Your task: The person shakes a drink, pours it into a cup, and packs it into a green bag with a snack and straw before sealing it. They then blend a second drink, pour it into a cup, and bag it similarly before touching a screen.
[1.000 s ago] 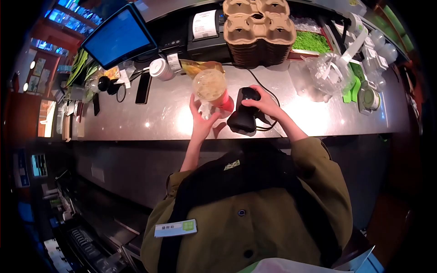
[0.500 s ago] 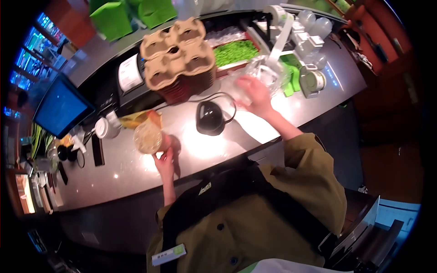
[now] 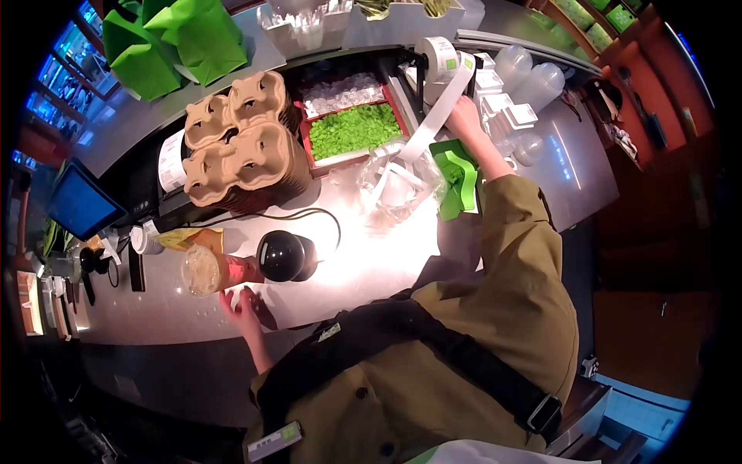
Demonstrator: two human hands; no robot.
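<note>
A lidded plastic cup with a pale drink and a reddish lower part stands on the counter at the left. My left hand is right beside its lower side, thumb and finger apart. At the back right, my right hand reaches to the long white label strip hanging from a roll; its fingertips are hidden. The strip runs down to a crumpled clear plastic bag. Near my right forearm lie folded green pieces. A black rounded scanner-like device sits right of the cup.
Stacked brown cup carriers stand at the back left, by a red tray of green and clear small packs. Small white boxes and clear cups are at the right. Green bags stand behind; a screen is far left.
My right hand has moved from the plastic bag up to the label strip by the roll. My left hand's fingers have spread beside the cup. The view has shifted.
</note>
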